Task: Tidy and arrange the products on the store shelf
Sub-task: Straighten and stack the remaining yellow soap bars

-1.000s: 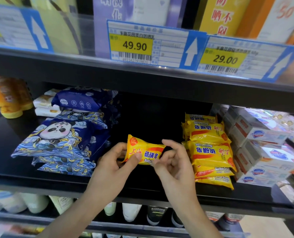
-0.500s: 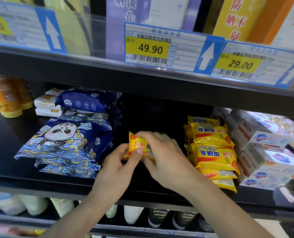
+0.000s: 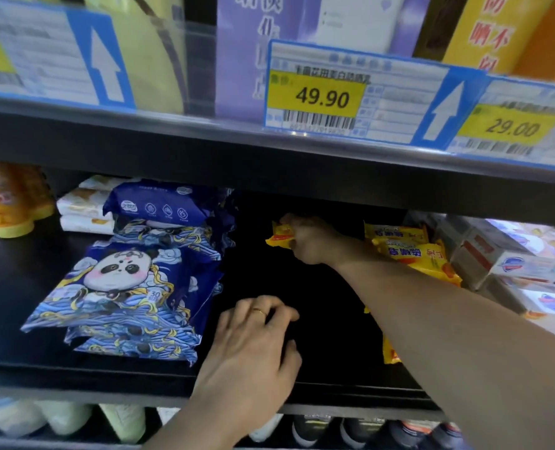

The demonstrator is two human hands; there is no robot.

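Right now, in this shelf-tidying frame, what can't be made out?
All in the head view:
- Yellow soap packet: mostly hidden by the right hand gripping it; whether it touches the shelf cannot be told.
- Yellow soap stack: its lower part is hidden behind the right forearm.
- Left price tag: blurred, and cut off by the frame's left edge.
- Left hand: underside unseen.

shelf price tags (image 3: pixel 355 94) read 49.90 – 29.00; wipes pack (image 3: pixel 120 280) – 30.

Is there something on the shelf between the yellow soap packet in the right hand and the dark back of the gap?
Nothing visible: the right hand holds the yellow soap packet over bare black shelf; the far back is too dark to judge.
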